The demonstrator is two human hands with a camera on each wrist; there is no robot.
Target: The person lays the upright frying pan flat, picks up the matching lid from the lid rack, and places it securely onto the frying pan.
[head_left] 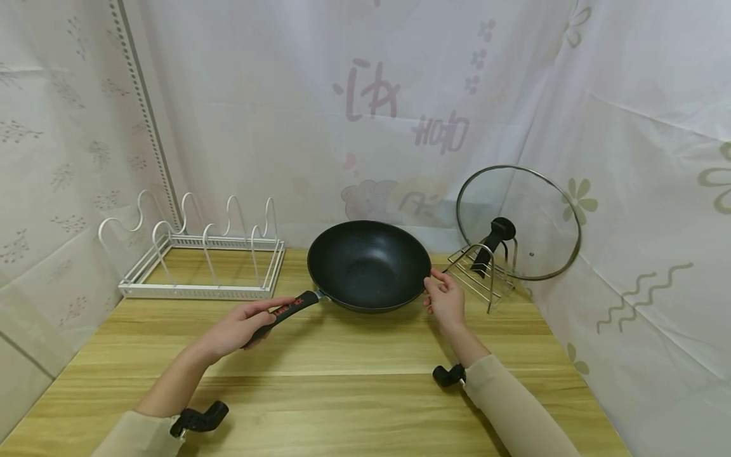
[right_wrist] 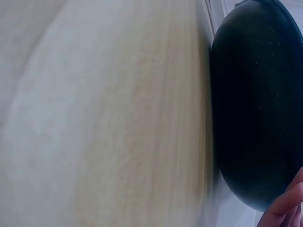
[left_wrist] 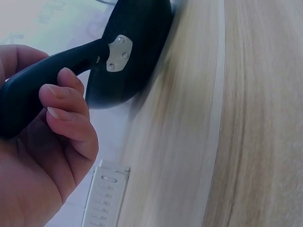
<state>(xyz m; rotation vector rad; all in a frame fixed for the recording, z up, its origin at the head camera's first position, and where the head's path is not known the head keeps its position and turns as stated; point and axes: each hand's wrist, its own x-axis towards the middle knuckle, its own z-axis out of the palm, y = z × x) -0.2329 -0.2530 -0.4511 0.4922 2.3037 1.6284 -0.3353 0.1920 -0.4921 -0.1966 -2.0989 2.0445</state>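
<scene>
A black wok (head_left: 365,266) is at the far middle of the wooden table, its inside facing up and toward me. My left hand (head_left: 237,330) grips its black handle (head_left: 297,307); in the left wrist view the fingers curl round the handle (left_wrist: 52,71) from below. At the wok's right rim my right hand (head_left: 447,299) pinches the edge between thumb and fingers. The right wrist view has the wok's dark outer side (right_wrist: 258,99) close over the tabletop, with the fingers (right_wrist: 286,203) at its lower edge.
A white rack (head_left: 197,292) with curved wire dividers stands at the back left. To the right, a glass lid (head_left: 548,216) with a black knob leans in a small metal wire stand (head_left: 490,298). Printed white curtains (head_left: 274,114) enclose the table (head_left: 342,393) behind and at both sides.
</scene>
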